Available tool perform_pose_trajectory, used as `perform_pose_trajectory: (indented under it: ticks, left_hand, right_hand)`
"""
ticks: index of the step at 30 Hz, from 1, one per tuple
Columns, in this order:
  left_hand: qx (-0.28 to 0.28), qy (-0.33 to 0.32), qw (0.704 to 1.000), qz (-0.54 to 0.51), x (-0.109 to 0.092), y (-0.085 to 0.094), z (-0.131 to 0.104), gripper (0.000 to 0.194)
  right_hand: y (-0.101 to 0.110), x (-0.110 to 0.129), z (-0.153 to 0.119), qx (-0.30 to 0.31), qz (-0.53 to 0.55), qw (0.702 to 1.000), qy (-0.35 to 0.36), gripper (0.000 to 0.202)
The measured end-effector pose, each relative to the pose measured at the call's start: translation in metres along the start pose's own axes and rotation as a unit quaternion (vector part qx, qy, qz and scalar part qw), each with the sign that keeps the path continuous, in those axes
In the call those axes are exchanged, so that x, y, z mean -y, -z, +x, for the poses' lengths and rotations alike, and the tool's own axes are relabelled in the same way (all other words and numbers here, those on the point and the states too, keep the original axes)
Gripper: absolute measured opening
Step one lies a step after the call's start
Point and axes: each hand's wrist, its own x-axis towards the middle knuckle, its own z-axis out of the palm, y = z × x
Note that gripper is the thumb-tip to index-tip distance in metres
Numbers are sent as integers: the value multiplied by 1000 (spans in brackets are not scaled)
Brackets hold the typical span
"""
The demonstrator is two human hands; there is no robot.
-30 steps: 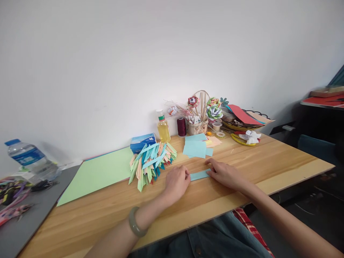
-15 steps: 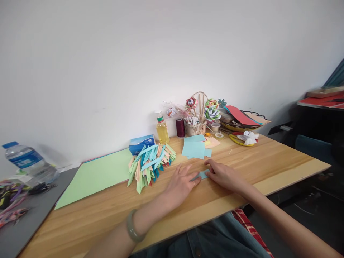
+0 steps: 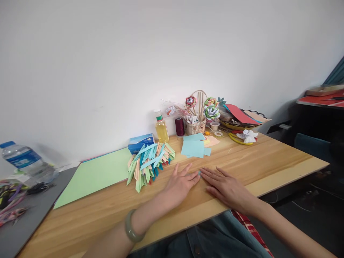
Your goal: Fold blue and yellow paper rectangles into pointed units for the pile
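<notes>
My left hand (image 3: 183, 185) lies on the wooden table with its fingers spread. Opposite it, my right hand (image 3: 224, 186) rests palm down, fingers stretched out and flat. Between the fingertips of both hands a tiny bit of light blue paper (image 3: 199, 172) shows; the rest of it is hidden under the fingers. Beyond the hands lie light blue paper sheets (image 3: 192, 148). A pile of folded paper strips (image 3: 147, 165) in green, peach and blue is to the left of my left hand.
Behind the pile stand a blue tissue pack (image 3: 140, 143), a bottle of yellow liquid (image 3: 161, 130) and a dark red thread spool (image 3: 179, 127). Green paper (image 3: 96, 175) lies left. Paper flowers (image 3: 211, 111) and a black-rimmed basket (image 3: 236, 126) stand at the back right.
My right hand has flattened from a pinch, its fingers now stretched over the small blue paper, which is mostly covered. My left hand has hardly moved.
</notes>
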Motion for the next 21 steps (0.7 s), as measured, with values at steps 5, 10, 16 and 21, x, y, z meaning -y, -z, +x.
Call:
perform_pose_trajectory:
  ticks: [5, 10, 16, 21]
  left_hand:
    - [45, 45, 997, 38, -8, 11, -12, 46]
    - [99, 108, 987, 58, -21, 28, -23, 46]
    - [139, 118, 980, 74, -23, 39, -24, 53]
    - [139, 142, 977, 74, -22, 41, -23, 52]
  right_hand:
    - [6, 2, 1, 28, 6, 999, -25, 48]
    - [10, 2, -1, 37, 14, 999, -15, 51]
    - [11, 0, -5, 52, 14, 999, -3, 61]
    - [8, 7, -4, 40, -5, 999, 0, 71]
